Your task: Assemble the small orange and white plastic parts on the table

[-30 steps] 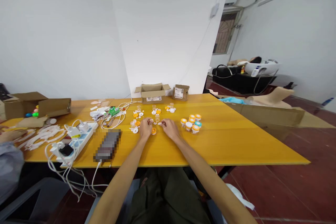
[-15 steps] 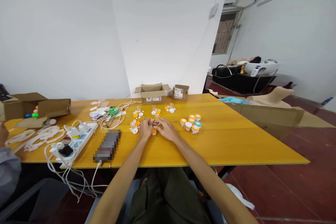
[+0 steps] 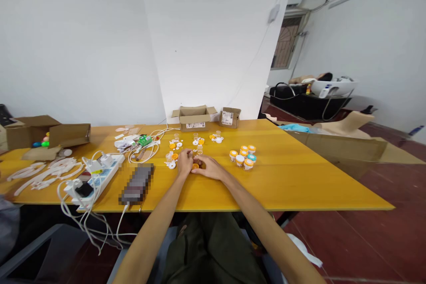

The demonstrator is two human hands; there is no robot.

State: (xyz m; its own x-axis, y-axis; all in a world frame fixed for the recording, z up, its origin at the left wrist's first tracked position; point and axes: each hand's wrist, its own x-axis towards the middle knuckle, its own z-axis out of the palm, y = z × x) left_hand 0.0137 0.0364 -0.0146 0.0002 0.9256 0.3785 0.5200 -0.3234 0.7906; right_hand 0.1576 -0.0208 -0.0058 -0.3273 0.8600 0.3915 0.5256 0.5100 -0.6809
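Observation:
My left hand [image 3: 185, 163] is closed, fingers curled in, beside a small orange lid [image 3: 195, 166]. Whatever its fingertips hold is too small to make out. From the right, my right hand [image 3: 210, 167] curves round the lid, thumb along its near side and fingers at its far side. Just beyond both hands stands a clear plastic cup [image 3: 199, 148]. Left of my left hand lie another orange lid [image 3: 175, 156], a white disc [image 3: 171, 165] and a clear cup [image 3: 169, 157].
Several capped jars [image 3: 248, 164] stand grouped at right. More small parts [image 3: 179, 144] lie farther back, before an open carton [image 3: 195, 125] and a smaller box [image 3: 229, 118]. At left are a pixelated dark device [image 3: 137, 184], a power strip [image 3: 108, 177] with cables, and a person's sleeve [image 3: 8, 222].
My right hand's fingers have come down and in around the orange lid. The clear cup beyond them shows more fully. The person at left has drawn back their hand.

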